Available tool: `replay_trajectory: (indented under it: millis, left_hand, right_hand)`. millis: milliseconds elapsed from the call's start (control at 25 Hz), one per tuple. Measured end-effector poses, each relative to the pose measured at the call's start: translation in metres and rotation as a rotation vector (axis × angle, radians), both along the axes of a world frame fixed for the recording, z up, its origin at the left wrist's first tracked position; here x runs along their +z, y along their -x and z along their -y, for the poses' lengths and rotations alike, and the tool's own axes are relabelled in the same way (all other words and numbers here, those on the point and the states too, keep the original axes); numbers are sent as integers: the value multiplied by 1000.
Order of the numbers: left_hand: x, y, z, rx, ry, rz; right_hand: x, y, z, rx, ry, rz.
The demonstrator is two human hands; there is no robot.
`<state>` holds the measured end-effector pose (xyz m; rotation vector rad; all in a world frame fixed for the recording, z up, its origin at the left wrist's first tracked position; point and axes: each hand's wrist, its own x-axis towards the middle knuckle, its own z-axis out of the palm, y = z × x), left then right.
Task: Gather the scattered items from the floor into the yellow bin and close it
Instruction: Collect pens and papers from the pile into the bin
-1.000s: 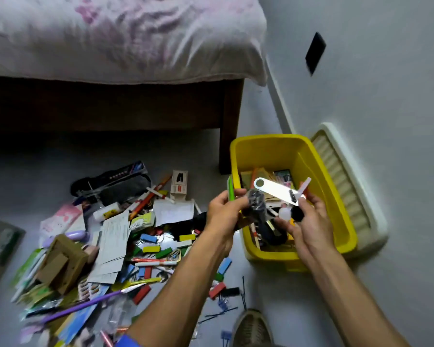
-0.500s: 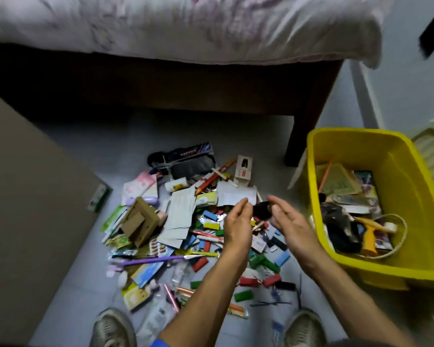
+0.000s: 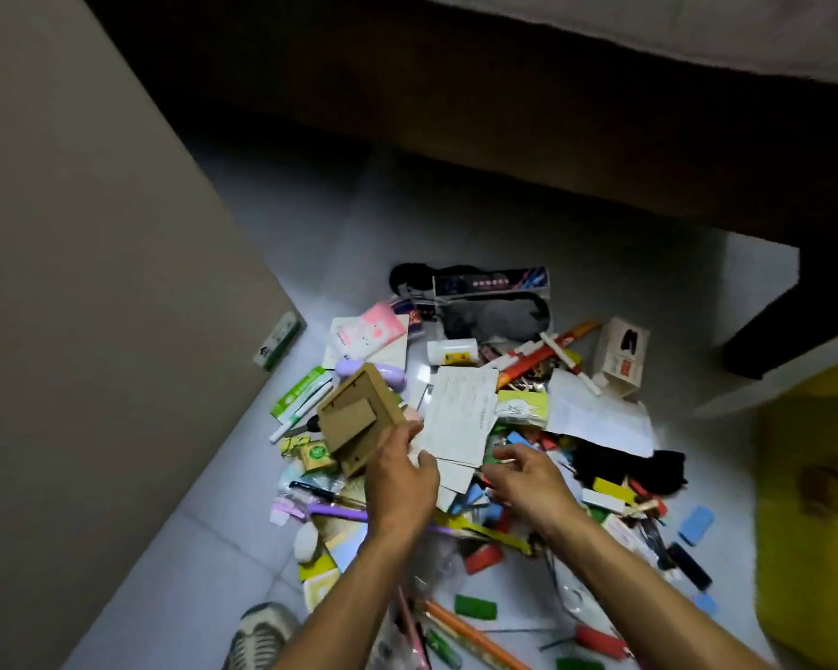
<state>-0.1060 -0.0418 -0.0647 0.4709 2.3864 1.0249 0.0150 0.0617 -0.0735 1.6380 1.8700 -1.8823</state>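
Floor tiles: glossy, smooth. Photo frame back: matt brown cardboard. Printed sheet: matt paper. Yellow bin: plastic, blurred.

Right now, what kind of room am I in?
Most likely a bedroom. A wooden bed frame with bedding hanging over its edge stands above a tiled floor, where household odds and ends lie scattered beside a yellow bin.

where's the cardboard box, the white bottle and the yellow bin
cardboard box (image 3: 354, 418), head view, on its brown top face
white bottle (image 3: 453, 352), head view, on the middle of its body, lying on its side
yellow bin (image 3: 813, 500), head view, on its blurred side wall at the right edge
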Motion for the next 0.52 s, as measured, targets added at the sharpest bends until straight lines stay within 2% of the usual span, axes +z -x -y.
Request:
replay_trajectory:
  millis: [120,200,320,400,520]
  left_hand:
    - [-18,42,12,-100,332,-336]
    - [-23,58,15,-181,453,-324]
    - [-29,71,11,-206,465,-188]
    - [-30,70,13,-225,472,-244]
    - [-24,68,23,-227,441,-341]
  right_hand:
    - [-24,37,-1,-62,21,124]
    - [-30,44,-2,-96,-16,194]
    - [-32,45,-5,-107,-91,280]
    - [-36,46,-4,-126,-37,245]
    - [-39,59,5,-130,98,94]
